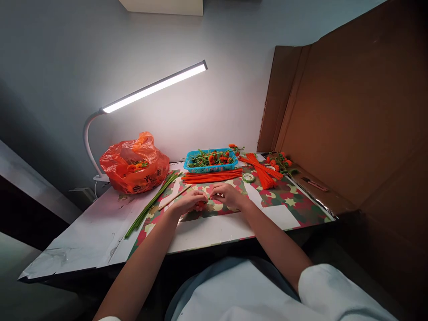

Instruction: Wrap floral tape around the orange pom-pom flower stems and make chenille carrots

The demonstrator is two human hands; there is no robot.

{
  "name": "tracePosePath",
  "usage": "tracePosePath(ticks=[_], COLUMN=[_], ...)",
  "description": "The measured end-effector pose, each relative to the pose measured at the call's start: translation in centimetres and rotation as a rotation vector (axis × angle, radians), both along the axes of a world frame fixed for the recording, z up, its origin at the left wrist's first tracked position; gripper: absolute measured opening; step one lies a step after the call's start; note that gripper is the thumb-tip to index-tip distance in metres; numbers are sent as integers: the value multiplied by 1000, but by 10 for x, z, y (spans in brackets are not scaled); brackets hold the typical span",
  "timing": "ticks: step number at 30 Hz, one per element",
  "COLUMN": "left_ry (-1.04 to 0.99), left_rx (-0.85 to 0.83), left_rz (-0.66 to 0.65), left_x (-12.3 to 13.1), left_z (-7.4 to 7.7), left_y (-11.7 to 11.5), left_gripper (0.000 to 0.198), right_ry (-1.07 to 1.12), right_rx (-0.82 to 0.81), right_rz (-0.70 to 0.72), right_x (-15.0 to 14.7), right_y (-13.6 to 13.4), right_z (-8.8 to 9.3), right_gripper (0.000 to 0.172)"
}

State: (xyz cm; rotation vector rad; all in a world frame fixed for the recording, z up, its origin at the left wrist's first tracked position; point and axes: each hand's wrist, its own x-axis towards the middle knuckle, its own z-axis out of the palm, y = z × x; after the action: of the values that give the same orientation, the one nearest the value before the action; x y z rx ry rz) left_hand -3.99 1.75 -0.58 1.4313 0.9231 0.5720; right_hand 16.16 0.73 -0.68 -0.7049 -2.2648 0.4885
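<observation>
My left hand [191,200] is closed around a small orange-red flower [200,206], which shows below its fingers. Close beside it, my right hand [228,195] is pinched with its fingertips near a bit of green at the flower; what lies between them is too small to make out. Just behind both hands lies a bundle of orange-red fuzzy stems [212,176]. A thin wooden stick [174,198] rests left of my left hand. Beyond my right hand sits a roll of green tape [248,178].
A blue basket [210,169] holds orange flowers with green stems. More orange-red strips [265,176] lie crossed at right, near loose flowers [280,162]. Green stems [150,207], an orange plastic bag [133,171] and a lit lamp [155,88] are left. Cardboard [351,111] stands right.
</observation>
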Motion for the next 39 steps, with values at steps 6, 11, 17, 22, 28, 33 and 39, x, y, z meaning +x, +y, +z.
tracePosePath(ticks=[6,11,17,22,28,33,39], left_ry=[55,-22,-175,-213,-223,-179,-154], left_rx=[68,67,132,150,221,315,442], left_rz=[2,107,188,110,101,172,207], left_x=[-1,3,1,1,4,7,11], left_z=[-6,-8,-14,-16,-14,-13,-12], left_y=[5,5,12,12,9,10,8], left_gripper=[23,36,43,45,38,44,42], right_ry=[-95,-60,103,347,141,195,136], right_rx=[-157,-8,-8,-221,11,53,-31], right_rz=[-203,-445,-326,-259,-332,-478,-613], right_x=[-5,-7,-7,-4,-12,-19,-29], right_y=[0,-4,-8,0,-1,-5,-7], right_z=[1,4,6,5,-4,-5,-7], right_gripper=[14,8,17,32,20,14,11])
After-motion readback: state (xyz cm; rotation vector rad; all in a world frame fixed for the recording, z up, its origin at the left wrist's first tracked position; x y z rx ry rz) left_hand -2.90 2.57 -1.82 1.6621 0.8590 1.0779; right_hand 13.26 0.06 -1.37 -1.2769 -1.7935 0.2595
